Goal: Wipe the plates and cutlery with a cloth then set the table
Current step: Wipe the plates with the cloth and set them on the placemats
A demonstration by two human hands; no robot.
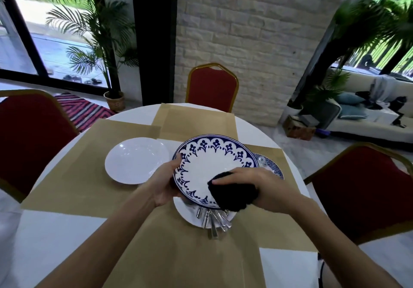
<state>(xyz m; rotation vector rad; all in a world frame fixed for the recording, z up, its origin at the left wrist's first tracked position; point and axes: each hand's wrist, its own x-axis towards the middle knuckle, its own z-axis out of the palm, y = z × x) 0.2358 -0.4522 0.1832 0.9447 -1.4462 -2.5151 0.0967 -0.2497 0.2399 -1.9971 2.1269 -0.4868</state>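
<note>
My left hand (164, 182) grips the left rim of a blue-patterned white plate (212, 160), thumb on top, holding it tilted above the table. My right hand (252, 187) holds a black cloth (232, 195) and presses it against the plate's lower right rim. Below the lifted plate, a white plate (185, 211) carries several pieces of silver cutlery (212, 223). A plain white plate (136, 160) lies to the left on a tan placemat. Another blue-patterned plate (271, 164) peeks out at the right, mostly hidden.
The round white table (44, 238) is covered with several tan placemats (67, 184). Red chairs with gold frames stand at the far side (212, 86), the left (29, 135) and the right (362, 193). Potted palms and a sofa stand beyond.
</note>
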